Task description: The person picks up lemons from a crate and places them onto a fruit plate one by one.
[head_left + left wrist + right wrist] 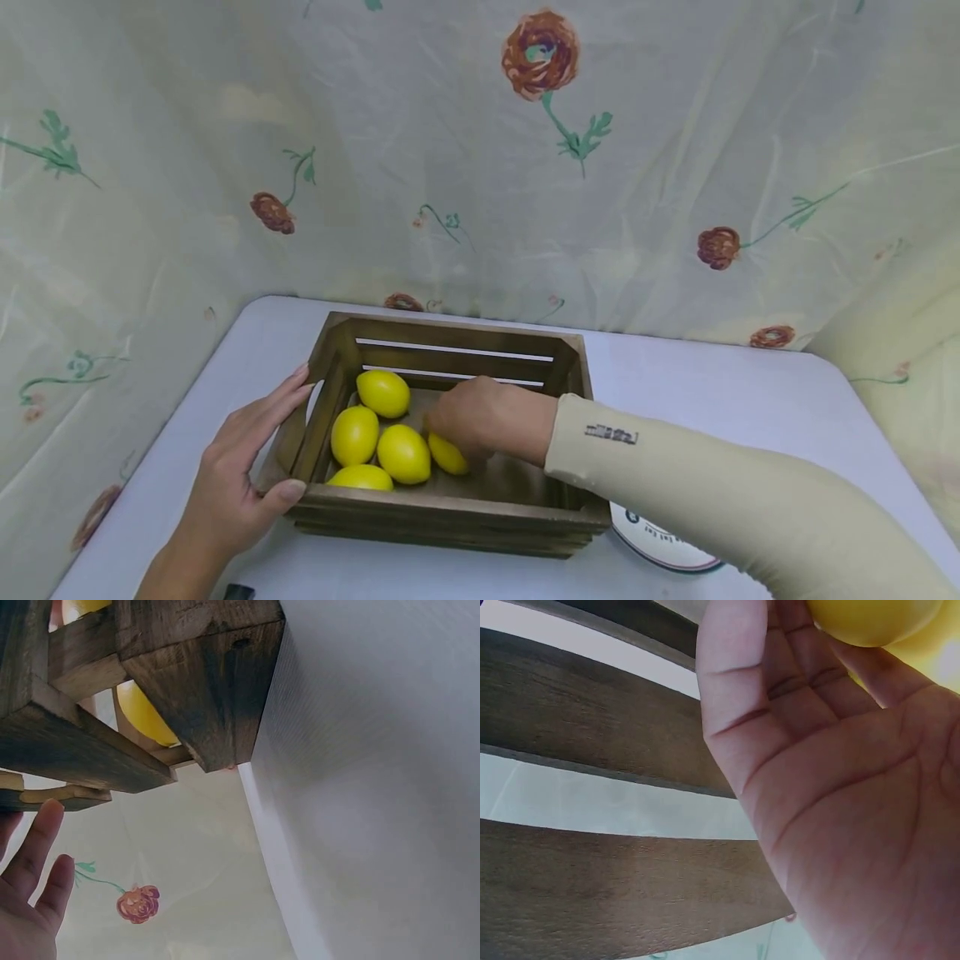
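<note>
The crate (pixel 465 503), of brown slatted wood, stands upright on the white surface (pixel 720 396), near its far edge. Inside, toward the left half, lie four lemons (pixel 404 454): one near the back, one against the left end, one just beside it toward the middle, and one by the front wall, partly hidden by the rim. A fifth lemon (pixel 448 457) is down in the crate under the right hand (pixel 476 417); that grip is curled round it, and the right wrist view shows the fruit against the bent fingers, with slats beside the hand. The left hand (pixel 236 465) rests on the crate's left end, its grip loose, fingers extended along the end wall and thumb on the front corner. A cream sleeve (pixel 720 475) with a dark printed mark covers the right arm and passes over the crate's right side. Partly hidden below it, a round white plate (pixel 667 543) with dark lettering sits just beside the crate. A dark object (pixel 238 592), too cut off to name, shows at the bottom edge. Behind hangs a pale flowered curtain (pixel 420 150).
</note>
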The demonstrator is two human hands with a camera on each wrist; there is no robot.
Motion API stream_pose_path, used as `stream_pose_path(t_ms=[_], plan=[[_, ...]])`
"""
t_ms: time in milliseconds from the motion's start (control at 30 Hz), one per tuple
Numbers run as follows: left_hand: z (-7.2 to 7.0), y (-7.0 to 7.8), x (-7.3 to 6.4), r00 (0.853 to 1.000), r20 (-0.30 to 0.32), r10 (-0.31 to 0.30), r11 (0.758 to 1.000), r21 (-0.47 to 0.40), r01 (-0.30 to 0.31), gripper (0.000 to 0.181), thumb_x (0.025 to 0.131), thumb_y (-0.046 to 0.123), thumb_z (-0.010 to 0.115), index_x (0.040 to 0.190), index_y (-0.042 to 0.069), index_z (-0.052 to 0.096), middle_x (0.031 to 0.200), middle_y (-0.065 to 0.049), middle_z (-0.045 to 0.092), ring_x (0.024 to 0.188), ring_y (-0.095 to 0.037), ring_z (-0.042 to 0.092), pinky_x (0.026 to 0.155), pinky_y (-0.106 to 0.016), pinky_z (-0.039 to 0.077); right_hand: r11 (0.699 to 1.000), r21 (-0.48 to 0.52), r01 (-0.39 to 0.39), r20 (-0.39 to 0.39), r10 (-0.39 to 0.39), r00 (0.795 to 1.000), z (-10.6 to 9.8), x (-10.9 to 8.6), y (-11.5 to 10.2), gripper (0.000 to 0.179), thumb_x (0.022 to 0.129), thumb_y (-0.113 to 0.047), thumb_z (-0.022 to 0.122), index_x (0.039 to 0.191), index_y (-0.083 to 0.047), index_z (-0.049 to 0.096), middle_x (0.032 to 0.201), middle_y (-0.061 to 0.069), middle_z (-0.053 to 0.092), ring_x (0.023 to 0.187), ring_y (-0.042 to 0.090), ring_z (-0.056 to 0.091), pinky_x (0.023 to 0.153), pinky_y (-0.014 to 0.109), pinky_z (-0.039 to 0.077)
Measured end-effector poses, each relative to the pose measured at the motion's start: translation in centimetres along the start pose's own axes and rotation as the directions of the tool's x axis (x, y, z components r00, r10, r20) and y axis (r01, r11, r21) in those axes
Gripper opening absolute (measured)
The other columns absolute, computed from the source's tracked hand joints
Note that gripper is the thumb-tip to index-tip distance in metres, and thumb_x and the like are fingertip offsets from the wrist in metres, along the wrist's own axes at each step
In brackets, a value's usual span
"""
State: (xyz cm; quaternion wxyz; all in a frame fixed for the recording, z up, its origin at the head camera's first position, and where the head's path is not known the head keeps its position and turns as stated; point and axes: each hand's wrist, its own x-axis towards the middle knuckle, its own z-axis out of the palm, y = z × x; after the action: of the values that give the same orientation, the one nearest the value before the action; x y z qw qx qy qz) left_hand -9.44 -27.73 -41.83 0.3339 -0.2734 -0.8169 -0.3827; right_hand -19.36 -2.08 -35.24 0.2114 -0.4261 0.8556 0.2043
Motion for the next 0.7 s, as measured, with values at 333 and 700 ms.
stream_pose_path(t_ms=[333, 700], plan=[[-0.21, 0.02, -0.10, 1.000, 0.013, -0.004, 1.000, 0.013, 0.004, 0.081, 0.099, 0.067, 0.055, 0.145, 0.000, 0.060, 0.151, -0.016, 0.056, 0.140, -0.017, 0.053, 0.116, -0.024, 0.033, 0.999, -0.033, 0.000, 0.014, 0.001, 1.000, 0.31, 0.26, -0.55, 0.025, 0.086, -0.013, 0.084, 0.097, -0.021, 0.063, 0.079, -0.005, 0.059, 0.068, 0.015, 0.052, 0.058, 0.029, 0.053], [-0.12, -0.13, -0.07, 1.000, 0.018, -0.011, 1.000, 0.015, 0.011, 0.080, 0.099, 0.067, 0.055, 0.146, 0.001, 0.059, 0.152, -0.015, 0.056, 0.139, -0.017, 0.053, 0.115, -0.023, 0.034, 0.999, -0.039, -0.016, 0.077, 0.019, 0.997, -0.07, -0.14, -0.68, 0.035, 0.075, -0.037, 0.094, 0.091, -0.022, 0.066, 0.075, -0.006, 0.060, 0.069, 0.014, 0.054, 0.060, 0.030, 0.054]])
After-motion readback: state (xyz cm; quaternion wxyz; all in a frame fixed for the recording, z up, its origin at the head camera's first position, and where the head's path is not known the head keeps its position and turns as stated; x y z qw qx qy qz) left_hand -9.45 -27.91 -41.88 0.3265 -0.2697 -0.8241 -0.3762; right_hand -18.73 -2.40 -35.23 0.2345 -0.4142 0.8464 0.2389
